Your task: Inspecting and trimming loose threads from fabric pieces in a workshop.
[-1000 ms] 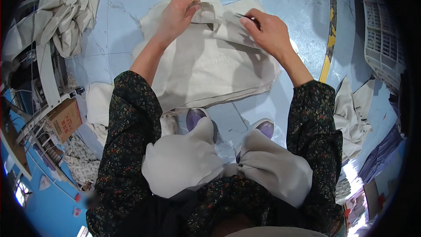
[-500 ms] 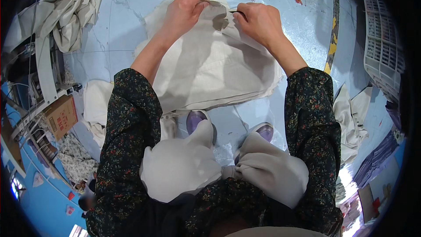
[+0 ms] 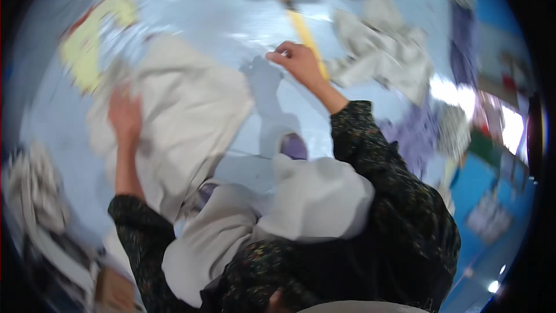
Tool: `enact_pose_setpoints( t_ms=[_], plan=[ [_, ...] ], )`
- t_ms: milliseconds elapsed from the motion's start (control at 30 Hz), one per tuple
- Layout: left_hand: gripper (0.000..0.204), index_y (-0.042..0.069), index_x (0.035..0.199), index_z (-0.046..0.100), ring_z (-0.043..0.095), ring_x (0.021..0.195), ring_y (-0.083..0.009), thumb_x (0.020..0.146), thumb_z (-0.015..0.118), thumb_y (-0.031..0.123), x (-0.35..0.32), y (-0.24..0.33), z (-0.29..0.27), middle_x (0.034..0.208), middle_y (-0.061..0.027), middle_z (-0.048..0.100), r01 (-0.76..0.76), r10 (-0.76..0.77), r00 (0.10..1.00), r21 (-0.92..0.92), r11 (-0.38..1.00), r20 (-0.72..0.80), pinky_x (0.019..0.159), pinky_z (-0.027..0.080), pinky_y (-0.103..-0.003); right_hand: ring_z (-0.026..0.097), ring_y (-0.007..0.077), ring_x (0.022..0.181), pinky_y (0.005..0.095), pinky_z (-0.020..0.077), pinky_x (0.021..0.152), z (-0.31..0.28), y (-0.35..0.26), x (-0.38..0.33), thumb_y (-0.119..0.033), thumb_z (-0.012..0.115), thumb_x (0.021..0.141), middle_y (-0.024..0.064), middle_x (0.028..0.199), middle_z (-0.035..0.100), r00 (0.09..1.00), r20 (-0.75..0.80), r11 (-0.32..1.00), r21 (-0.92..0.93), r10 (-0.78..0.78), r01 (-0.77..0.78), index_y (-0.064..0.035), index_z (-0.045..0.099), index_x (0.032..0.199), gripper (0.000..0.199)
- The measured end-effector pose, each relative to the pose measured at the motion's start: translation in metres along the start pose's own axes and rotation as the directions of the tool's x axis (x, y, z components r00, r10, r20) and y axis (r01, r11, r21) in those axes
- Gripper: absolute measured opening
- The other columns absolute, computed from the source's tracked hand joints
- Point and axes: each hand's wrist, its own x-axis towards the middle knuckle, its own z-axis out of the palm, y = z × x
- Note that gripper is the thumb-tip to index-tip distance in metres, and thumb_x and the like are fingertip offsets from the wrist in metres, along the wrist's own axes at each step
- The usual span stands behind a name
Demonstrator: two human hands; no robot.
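Observation:
A flat pile of cream cloth pieces lies on the floor to the left, in front of my feet. My left hand is over the pile's left part, its fingers stretched forward and smeared by motion. Whether it presses on the cloth I cannot tell. Off the pile to the right, my right hand hangs above the floor, thumb and fingers drawn together in a pinch. Anything inside that pinch is too small or hidden to make out.
A crumpled cream cloth lies at the right beyond a yellow-and-black floor stripe. Nearer on the right is a purple cloth heap. At left stand a cloth-draped frame and a cardboard box. My purple shoe is close to the pile.
The view has swung to the right, so the pile sits farther left in it. My hands, close together at the cloth's far edge before, are wide apart; the right one has left the cloth.

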Motion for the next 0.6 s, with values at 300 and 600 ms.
enact_pose_setpoints(
  t_ms=[300,600],
  plan=[
    [0.034,0.002,0.128,0.063,0.062,0.112,-0.0395,0.099,0.058,0.019,0.061,0.029,-0.047,0.121,-0.0221,0.065,0.100,0.028,0.944,-0.365,0.926,0.329,0.096,0.049,-0.043,0.071,0.0340,0.086,0.0445,0.0542,0.078,-0.155,0.204,-0.042,-0.038,0.075,0.081,0.0158,0.084,0.073,0.364,-0.909,0.815,-0.050,0.201,-0.577,-0.0053,0.074,0.098,0.037],
    [0.050,0.010,0.138,0.059,0.061,0.108,-0.0158,0.105,0.049,0.047,0.087,0.258,-0.086,0.120,-0.0033,0.066,0.401,0.385,0.588,-0.669,0.626,0.712,0.093,0.049,-0.034,0.070,0.0219,0.076,0.0331,0.0532,0.071,-0.013,0.073,-0.069,-0.012,0.072,0.087,0.0101,0.090,0.073,0.923,-0.373,0.929,0.302,-0.091,0.214,-0.0048,0.069,0.100,0.015]
  ],
)
